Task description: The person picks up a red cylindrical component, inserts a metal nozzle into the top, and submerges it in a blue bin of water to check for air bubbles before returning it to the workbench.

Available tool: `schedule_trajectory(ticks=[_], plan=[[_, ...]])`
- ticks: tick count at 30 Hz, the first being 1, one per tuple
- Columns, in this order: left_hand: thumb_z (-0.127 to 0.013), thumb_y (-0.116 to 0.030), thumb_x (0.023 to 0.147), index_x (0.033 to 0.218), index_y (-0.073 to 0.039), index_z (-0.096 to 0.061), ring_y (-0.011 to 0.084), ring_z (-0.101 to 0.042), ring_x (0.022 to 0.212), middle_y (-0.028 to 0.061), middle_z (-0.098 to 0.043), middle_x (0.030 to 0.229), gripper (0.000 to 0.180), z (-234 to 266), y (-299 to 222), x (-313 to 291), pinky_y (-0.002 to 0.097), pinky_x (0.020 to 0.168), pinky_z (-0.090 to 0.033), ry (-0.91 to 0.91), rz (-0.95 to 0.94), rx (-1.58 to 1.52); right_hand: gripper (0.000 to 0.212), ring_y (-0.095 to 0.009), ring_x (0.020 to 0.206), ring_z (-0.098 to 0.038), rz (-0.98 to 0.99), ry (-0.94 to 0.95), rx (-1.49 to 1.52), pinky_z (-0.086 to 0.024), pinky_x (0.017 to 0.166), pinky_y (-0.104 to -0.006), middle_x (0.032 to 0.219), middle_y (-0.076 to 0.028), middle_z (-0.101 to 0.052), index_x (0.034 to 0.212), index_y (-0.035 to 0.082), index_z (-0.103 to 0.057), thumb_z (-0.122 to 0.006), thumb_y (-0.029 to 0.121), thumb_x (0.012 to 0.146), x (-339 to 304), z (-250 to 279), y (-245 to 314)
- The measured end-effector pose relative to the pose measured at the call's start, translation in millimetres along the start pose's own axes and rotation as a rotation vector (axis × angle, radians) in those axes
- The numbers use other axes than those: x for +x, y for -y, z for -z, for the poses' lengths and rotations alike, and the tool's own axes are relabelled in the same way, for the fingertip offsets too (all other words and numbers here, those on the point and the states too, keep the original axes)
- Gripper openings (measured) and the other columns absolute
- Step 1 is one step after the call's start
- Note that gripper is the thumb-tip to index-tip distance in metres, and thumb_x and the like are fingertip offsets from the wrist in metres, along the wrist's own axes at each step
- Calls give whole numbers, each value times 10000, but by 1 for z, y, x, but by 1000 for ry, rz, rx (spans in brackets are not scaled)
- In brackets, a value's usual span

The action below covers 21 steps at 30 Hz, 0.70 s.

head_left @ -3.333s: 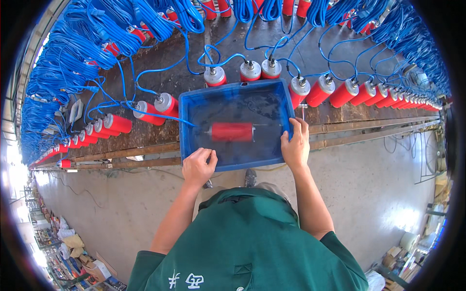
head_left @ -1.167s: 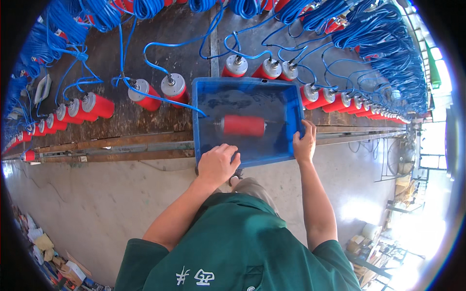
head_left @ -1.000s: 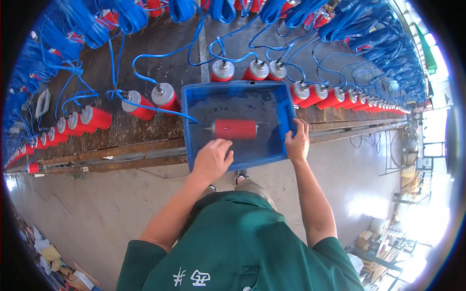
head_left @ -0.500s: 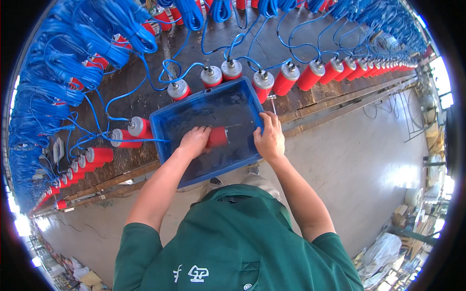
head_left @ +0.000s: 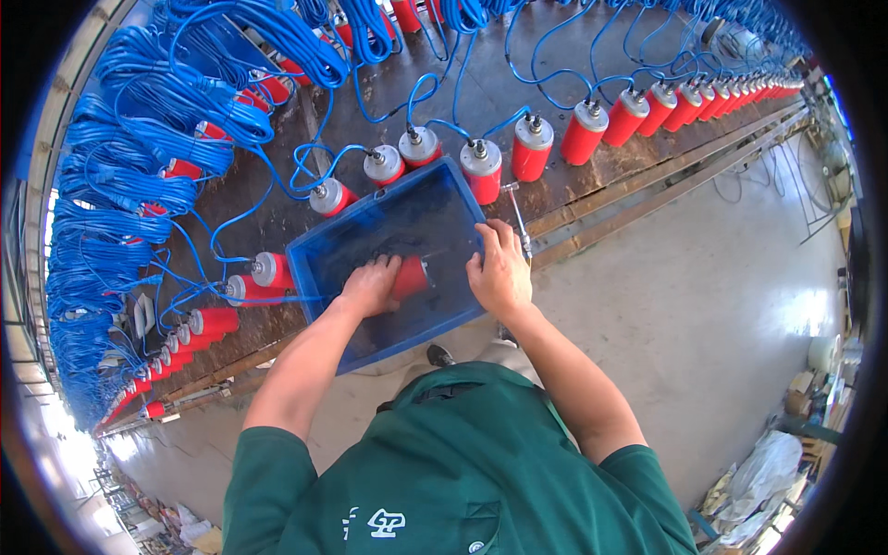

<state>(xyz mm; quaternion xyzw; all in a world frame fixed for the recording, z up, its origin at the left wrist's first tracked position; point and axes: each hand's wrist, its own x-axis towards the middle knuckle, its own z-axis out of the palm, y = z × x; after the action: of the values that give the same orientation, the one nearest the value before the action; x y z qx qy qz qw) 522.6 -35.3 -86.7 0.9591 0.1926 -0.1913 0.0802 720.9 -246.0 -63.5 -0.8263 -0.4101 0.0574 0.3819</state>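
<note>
Inside a blue plastic tub (head_left: 365, 352), dark liquid covers the bottom. My left hand (head_left: 372, 287) is down in it, its fingers closed round one end of a red cylinder (head_left: 409, 277). That cylinder lies on its side, partly under the liquid. A blue cable enters the tub over its left side, near my left wrist. My right hand (head_left: 501, 275) grips the tub's right wall, fingers over the rim and thumb on the inner side. Just beyond the tub's far rim stand red cylinders (head_left: 481, 176) with silver caps and blue cables.
A brown worktop (head_left: 592, 185) carries a long row of similar cylinders running right, more at the left (head_left: 215, 321). Coiled blue cables (head_left: 148, 129) heap along the back and left. A metal T-shaped tool (head_left: 520, 220) lies by the tub's right side. Grey floor (head_left: 666, 342) lies below.
The whole view has shifted and turned slightly. My left hand still holds the cylinder, which shows less blur than before. My right hand stays at the tub's right wall.
</note>
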Motion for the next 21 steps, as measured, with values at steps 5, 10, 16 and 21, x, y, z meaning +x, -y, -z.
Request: schedule_trajectory(ticks=[5, 10, 16, 21], plan=[[-944, -301, 676, 1517, -50, -525, 407, -708, 1112, 219, -674, 1230, 973, 60, -24, -28, 498, 927, -601, 41, -79, 161, 508, -427, 1270, -580, -14, 22, 33, -531, 1066, -508, 1438, -205, -556, 1386, 25, -598, -692, 87, 891, -2, 2, 0], [-898, -272, 704, 1564, -75, -510, 392, -694, 1103, 202, -670, 1231, 963, 113, -37, -58, 480, 936, -572, 166, -61, 360, 470, -431, 1313, -567, -23, 18, 22, -522, 1091, -502, 1468, -211, -547, 1339, 52, -650, -713, 85, 875, -2, -1, -2], [-927, -331, 745, 1604, -90, -467, 389, -683, 1129, 194, -657, 1260, 1003, 142, -36, -96, 482, 948, -558, 199, -21, 436, 348, -424, 1406, -524, 145, -26, -2, -494, 1108, -513, 1472, -189, -559, 1210, 68, -715, -728, 70, 863, -3, 5, 3], [-932, -350, 764, 1620, -117, -459, 363, -669, 1129, 164, -644, 1256, 1005, 144, -30, -129, 479, 953, -553, 144, 24, 438, 241, -395, 1319, -604, 452, 28, 128, -528, 1067, -478, 1327, -155, -657, 1153, 64, -727, -744, 141, 925, 2, -3, 27]])
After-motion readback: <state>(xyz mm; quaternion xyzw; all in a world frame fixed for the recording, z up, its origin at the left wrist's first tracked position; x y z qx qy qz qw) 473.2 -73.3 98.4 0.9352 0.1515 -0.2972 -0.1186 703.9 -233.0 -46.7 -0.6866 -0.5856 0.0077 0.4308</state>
